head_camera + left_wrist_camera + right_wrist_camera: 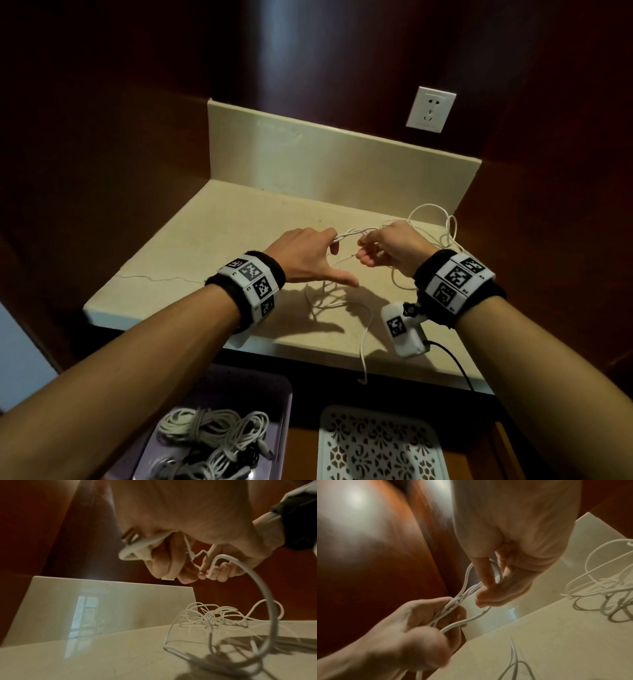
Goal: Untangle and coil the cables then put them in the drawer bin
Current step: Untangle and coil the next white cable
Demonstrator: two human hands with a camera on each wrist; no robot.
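A thin white cable [352, 234] is stretched between both hands above the beige counter [212, 246]. My left hand [337, 253] grips several strands in curled fingers, thumb stuck out. My right hand [363, 251] pinches the same strands close by. In the right wrist view the right hand [485, 592] holds a loop that runs into the left hand [436, 615]. More of the cable lies in loose tangled loops [431, 219] on the counter at the right, and one end [363, 346] hangs over the front edge. The purple drawer bin [284, 411] below holds coiled cables [212, 438].
A white perforated tray [376, 445] sits in the drawer beside the purple bin. A wall socket [431, 109] is on the dark wooden wall above the counter's upstand [308, 154]. Wooden walls close in on both sides of the counter.
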